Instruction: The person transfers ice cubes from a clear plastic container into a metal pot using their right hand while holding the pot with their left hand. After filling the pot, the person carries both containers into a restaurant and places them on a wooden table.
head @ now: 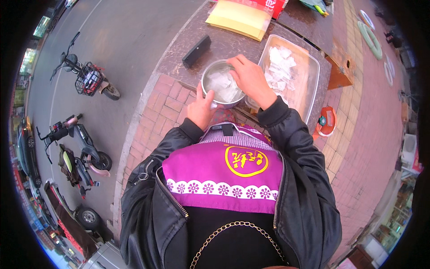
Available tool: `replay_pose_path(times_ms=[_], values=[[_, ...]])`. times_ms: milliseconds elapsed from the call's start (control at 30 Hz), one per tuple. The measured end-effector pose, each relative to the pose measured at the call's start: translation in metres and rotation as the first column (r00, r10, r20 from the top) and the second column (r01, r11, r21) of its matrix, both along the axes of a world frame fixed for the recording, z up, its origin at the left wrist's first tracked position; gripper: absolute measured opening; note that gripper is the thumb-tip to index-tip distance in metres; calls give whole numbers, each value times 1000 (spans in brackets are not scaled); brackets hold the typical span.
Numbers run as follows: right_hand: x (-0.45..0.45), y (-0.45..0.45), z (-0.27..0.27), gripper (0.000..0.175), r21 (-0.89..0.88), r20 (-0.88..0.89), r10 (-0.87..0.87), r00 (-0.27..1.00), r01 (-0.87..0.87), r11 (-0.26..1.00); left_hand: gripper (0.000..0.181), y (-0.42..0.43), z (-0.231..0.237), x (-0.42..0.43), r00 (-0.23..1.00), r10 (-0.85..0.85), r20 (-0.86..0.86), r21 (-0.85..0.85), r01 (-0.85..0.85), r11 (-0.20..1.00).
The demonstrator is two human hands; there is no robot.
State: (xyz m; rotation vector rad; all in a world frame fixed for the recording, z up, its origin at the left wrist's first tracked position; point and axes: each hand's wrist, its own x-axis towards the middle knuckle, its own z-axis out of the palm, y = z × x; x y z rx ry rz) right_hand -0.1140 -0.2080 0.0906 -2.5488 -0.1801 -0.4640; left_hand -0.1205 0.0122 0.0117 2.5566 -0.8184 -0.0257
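A round metal pot [204, 79] stands at the near edge of a dark marbled tabletop [174, 55]. Inside it lie crumpled pieces of clear or whitish film [225, 85]. My left hand [200, 109] grips the pot's near left side, thumb and a finger at the rim. Over the far right rim, my right hand [250, 79] bends its fingers down toward the pot's mouth; whether they pinch anything is hidden. Just right of that hand, a clear plastic tray [310, 79] holds a loose heap of white crumpled wrappers or film [280, 65].
A black rectangular box [197, 51] lies beyond the pot. Farther back are yellow envelopes or sheets [237, 20] in clear plastic and a red box [277, 8]. An orange container [327, 121] is right of the table. Electric scooters [89, 79] stand on the road at left.
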Motion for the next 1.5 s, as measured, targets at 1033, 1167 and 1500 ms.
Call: replay_pose_path(times_ms=[1033, 1167, 1500], values=[[-147, -142, -30, 32, -83, -205, -426, 881, 418, 904, 47, -4, 6, -1, 999, 11, 30, -46, -10, 999], [-122, -150, -50, 41, -232, -35, -306, 951, 290, 928, 52, -2, 3, 1, 1000, 8, 3, 23, -8, 1000], [-121, -149, -54, 24, -284, -280, -393, 876, 315, 905, 46, -3, 13, -4, 999, 42, -31, -4, -42, 999]])
